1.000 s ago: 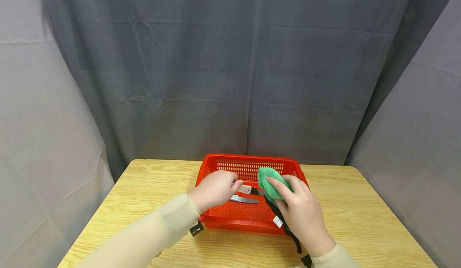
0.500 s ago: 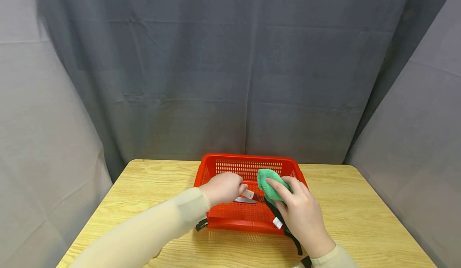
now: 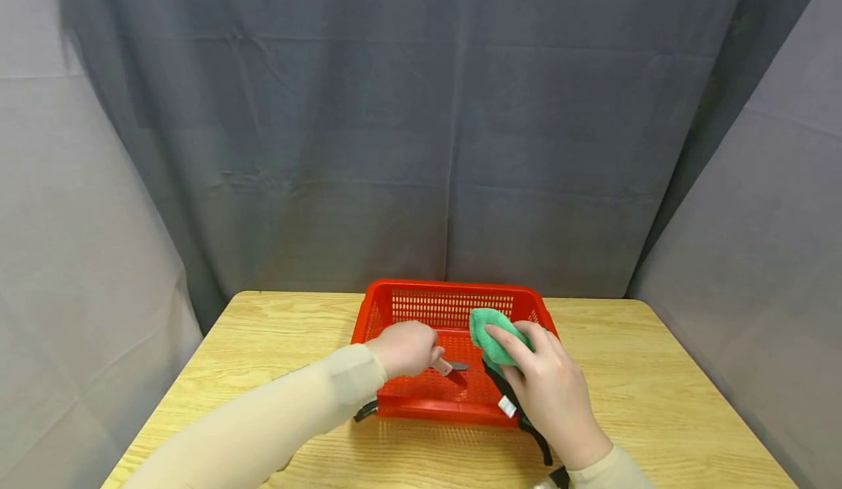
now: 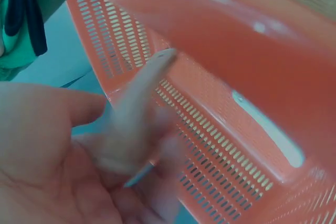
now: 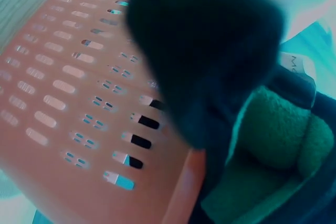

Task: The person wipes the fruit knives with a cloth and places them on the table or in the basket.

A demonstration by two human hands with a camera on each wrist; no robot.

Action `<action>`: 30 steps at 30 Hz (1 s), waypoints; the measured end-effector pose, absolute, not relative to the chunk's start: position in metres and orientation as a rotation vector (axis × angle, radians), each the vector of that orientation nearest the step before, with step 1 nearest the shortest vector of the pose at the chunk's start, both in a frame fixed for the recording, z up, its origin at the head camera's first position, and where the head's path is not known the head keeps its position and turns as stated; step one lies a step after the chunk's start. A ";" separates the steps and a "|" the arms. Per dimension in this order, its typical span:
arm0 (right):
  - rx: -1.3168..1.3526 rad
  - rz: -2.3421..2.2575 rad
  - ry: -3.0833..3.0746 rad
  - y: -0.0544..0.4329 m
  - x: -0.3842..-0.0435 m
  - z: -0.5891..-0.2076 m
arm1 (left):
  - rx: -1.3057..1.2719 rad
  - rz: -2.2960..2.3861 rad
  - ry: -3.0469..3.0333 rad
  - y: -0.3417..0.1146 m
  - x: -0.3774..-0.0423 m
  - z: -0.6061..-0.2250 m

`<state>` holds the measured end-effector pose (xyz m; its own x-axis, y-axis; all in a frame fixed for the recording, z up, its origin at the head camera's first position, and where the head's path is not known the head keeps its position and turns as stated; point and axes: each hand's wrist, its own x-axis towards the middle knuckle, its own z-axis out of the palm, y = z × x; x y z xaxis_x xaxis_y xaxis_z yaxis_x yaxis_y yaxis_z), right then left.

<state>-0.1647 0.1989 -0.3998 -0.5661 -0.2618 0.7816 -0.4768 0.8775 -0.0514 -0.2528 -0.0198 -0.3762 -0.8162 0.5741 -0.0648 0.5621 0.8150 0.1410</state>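
In the head view my left hand (image 3: 406,348) reaches over the red basket (image 3: 454,410) and grips the pale handle (image 3: 443,366) of a knife. Its blade looks dark and reddish and is hard to make out. Below it on the basket floor lies another knife (image 3: 458,365); its white handle (image 4: 270,129) shows in the left wrist view. My right hand (image 3: 554,387) holds a folded green cloth (image 3: 495,335) with black edging and a white tag (image 3: 507,406), above the basket's right side. The right wrist view shows the green lining (image 5: 273,129) up close.
The perforated basket stands on a light wooden table (image 3: 631,372) towards its far edge. A grey curtain (image 3: 368,145) hangs behind the table, with pale cloth walls (image 3: 79,218) at both sides. Black straps hang near both wrists.
My left hand has moved slightly right and down with the knife, whose handle now tilts downward over the other knife. The right hand and cloth have hardly moved.
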 end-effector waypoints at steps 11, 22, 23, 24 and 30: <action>0.530 0.333 -2.205 0.201 -0.165 -0.402 | 0.853 0.196 2.960 -0.030 -0.259 -0.371; 0.523 0.354 -2.204 0.198 -0.167 -0.402 | 0.952 0.405 3.111 -0.069 -0.249 -0.350; 0.523 0.357 -2.207 0.199 -0.167 -0.402 | 0.952 0.426 3.124 -0.073 -0.247 -0.349; 0.524 0.362 -2.209 0.199 -0.167 -0.402 | 0.951 0.449 3.133 -0.077 -0.245 -0.348; 0.540 0.358 -2.178 0.204 -0.169 -0.399 | 0.933 0.625 3.181 -0.095 -0.232 -0.347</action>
<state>-0.1691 0.2040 -0.3995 -0.5522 -0.2542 0.7940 -0.4953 0.8661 -0.0672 -0.2324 -0.0951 -0.3475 -0.8224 0.4717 0.3181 0.5570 0.7815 0.2812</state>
